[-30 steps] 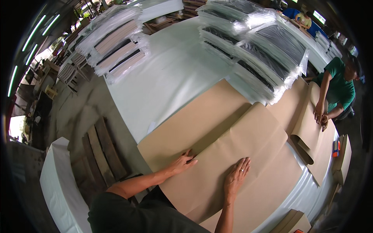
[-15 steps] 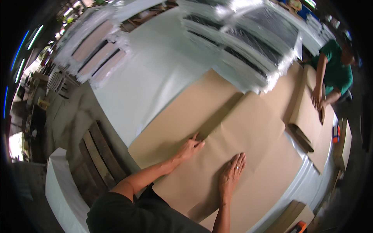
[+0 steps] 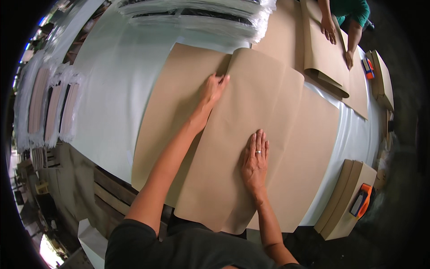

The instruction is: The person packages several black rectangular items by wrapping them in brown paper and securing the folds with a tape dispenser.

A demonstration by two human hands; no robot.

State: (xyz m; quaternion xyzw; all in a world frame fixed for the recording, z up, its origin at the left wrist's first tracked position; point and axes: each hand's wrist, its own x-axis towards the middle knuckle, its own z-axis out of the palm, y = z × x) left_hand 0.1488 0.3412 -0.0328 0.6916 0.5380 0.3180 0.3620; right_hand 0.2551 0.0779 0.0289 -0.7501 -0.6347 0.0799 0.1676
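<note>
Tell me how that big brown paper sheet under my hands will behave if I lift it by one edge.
The big brown paper sheet will probably flop and sag, since it bows and creases near the left hand. It looks light for its size, being thin. It may slide easily on the smooth white table, so the flat right hand likely steadies it.

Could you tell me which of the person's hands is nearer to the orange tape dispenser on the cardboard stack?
The right. The right hand lies flat on the brown paper, closer to the orange tape dispenser; the left hand reaches farther up the sheet, well away.
</note>
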